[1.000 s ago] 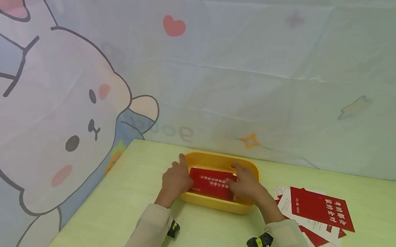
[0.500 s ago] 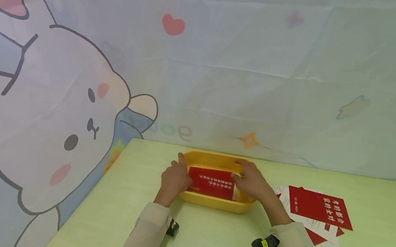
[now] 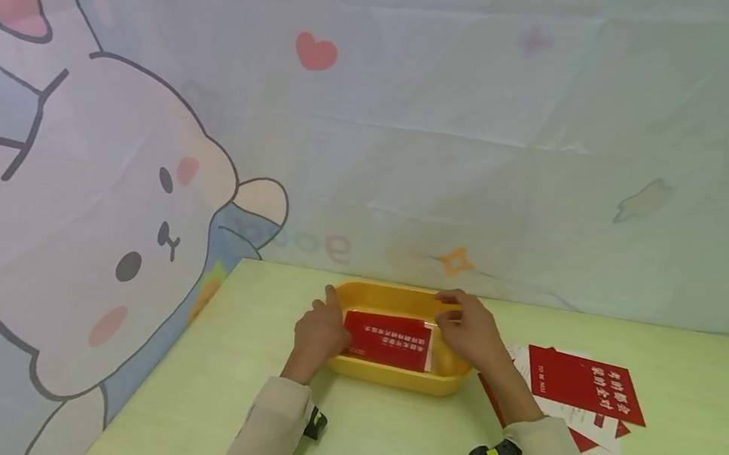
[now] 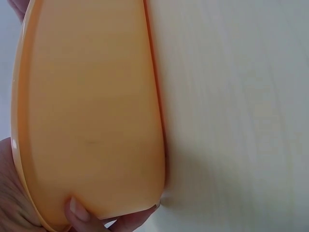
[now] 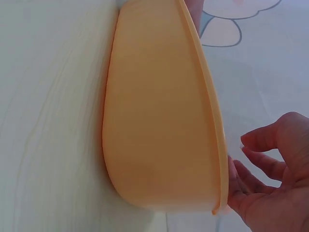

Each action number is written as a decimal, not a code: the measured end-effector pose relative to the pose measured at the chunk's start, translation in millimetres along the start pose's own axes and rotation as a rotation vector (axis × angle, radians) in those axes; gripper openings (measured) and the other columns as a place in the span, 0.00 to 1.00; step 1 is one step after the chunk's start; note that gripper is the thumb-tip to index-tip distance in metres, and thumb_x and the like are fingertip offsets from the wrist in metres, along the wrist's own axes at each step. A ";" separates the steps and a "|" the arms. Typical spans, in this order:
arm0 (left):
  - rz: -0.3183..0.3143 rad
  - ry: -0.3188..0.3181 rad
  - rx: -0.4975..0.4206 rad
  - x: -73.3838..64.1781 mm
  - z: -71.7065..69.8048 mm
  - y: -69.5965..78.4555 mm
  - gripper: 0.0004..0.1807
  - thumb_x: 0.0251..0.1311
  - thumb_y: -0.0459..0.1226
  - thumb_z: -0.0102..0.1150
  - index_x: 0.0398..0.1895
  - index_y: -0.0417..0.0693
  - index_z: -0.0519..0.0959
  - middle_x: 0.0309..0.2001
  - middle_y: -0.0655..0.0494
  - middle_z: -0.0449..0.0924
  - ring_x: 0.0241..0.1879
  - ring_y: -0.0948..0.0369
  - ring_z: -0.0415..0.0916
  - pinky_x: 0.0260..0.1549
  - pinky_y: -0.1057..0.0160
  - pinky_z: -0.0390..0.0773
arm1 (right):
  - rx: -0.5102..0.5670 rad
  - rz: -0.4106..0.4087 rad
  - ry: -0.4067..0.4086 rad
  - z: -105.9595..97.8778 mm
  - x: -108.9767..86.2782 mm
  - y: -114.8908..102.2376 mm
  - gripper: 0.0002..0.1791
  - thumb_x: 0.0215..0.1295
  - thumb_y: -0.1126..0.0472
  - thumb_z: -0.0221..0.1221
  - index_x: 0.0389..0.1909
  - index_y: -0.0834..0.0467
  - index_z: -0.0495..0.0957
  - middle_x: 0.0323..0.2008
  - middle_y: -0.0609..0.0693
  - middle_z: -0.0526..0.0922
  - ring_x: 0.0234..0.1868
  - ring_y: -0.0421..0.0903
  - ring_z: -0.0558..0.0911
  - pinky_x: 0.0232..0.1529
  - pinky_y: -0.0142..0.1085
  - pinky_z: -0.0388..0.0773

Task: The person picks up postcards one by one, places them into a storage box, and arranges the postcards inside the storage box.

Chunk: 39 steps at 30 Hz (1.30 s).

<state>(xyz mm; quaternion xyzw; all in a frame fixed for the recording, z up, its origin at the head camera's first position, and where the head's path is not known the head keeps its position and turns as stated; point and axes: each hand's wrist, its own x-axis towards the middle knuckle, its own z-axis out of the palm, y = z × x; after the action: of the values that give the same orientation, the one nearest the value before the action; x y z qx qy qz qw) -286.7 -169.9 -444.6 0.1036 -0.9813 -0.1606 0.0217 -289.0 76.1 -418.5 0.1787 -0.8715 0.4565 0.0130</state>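
A yellow plastic tray (image 3: 380,375) stands on the table, with a red printed card (image 3: 387,343) lying flat inside it. White edges show at the card's right side. My left hand (image 3: 320,332) grips the tray's left end; in the left wrist view its thumb (image 4: 79,210) presses the outer wall. Over the tray's right end hovers my right hand (image 3: 470,334), fingers loosely bent. In the right wrist view, thumb and forefinger are apart with nothing between them; the other fingertips are partly hidden behind the rim.
Right of the tray lies a loose, fanned pile of red and white cards (image 3: 584,383), partly covered by my right forearm. A patterned cloth (image 3: 415,150) with a cartoon rabbit hangs behind the table. The table's left edge runs diagonally beside my left arm.
My right hand has moved away from the red card toward the tray's right rim, exposing more of the card. A red strip now shows left of my right wrist. The left hand stays put.
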 end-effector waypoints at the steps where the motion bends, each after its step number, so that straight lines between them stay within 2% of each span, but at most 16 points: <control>1: 0.002 0.001 -0.001 -0.7 -0.3 0.3 0.48 0.54 0.38 0.65 0.76 0.39 0.52 0.54 0.34 0.75 0.30 0.47 0.77 0.36 0.48 0.83 | 0.005 0.009 0.008 -1.5 -0.5 0.2 0.22 0.70 0.65 0.52 0.63 0.65 0.70 0.63 0.67 0.72 0.58 0.63 0.79 0.50 0.48 0.83; 8: 0.009 0.011 -0.009 -2.7 -1.3 2.2 0.48 0.53 0.37 0.66 0.75 0.38 0.53 0.53 0.33 0.75 0.31 0.46 0.78 0.37 0.47 0.83 | 0.008 0.081 0.060 -15.3 -6.0 -0.3 0.22 0.70 0.62 0.53 0.63 0.63 0.70 0.63 0.65 0.70 0.55 0.61 0.79 0.44 0.42 0.83; 14: 0.016 0.019 -0.005 -3.4 -0.6 2.5 0.47 0.53 0.37 0.66 0.75 0.38 0.53 0.52 0.33 0.75 0.31 0.46 0.79 0.37 0.47 0.83 | -0.003 0.080 0.078 -24.8 -12.5 8.3 0.22 0.71 0.62 0.53 0.63 0.64 0.70 0.63 0.67 0.70 0.54 0.61 0.80 0.41 0.40 0.82; 23: 0.013 0.007 0.006 -2.4 -1.6 1.1 0.48 0.52 0.37 0.66 0.75 0.38 0.52 0.52 0.34 0.75 0.29 0.48 0.77 0.36 0.48 0.83 | -0.052 0.098 0.077 -39.2 -17.6 22.0 0.24 0.71 0.60 0.54 0.65 0.66 0.68 0.63 0.70 0.70 0.56 0.65 0.79 0.46 0.47 0.83; 30: 0.031 0.011 -0.001 -2.8 -2.0 0.4 0.48 0.53 0.37 0.66 0.75 0.37 0.52 0.52 0.33 0.75 0.27 0.48 0.76 0.33 0.48 0.82 | -0.109 0.112 0.076 -49.0 -28.1 35.0 0.25 0.70 0.60 0.55 0.64 0.68 0.67 0.60 0.73 0.69 0.56 0.69 0.76 0.53 0.57 0.78; 39: 0.021 -0.004 -0.005 -3.3 -1.5 1.4 0.48 0.52 0.37 0.66 0.74 0.38 0.52 0.51 0.34 0.75 0.27 0.48 0.75 0.33 0.49 0.82 | -0.230 0.162 0.077 -62.8 -37.8 61.4 0.28 0.69 0.59 0.55 0.64 0.70 0.65 0.58 0.77 0.66 0.55 0.72 0.73 0.51 0.61 0.76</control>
<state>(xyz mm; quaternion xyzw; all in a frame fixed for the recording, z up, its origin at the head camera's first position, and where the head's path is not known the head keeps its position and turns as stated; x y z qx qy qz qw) -283.6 -168.4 -442.7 0.0932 -0.9820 -0.1630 0.0219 -282.4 169.5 -437.5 0.0875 -0.9285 0.3597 0.0302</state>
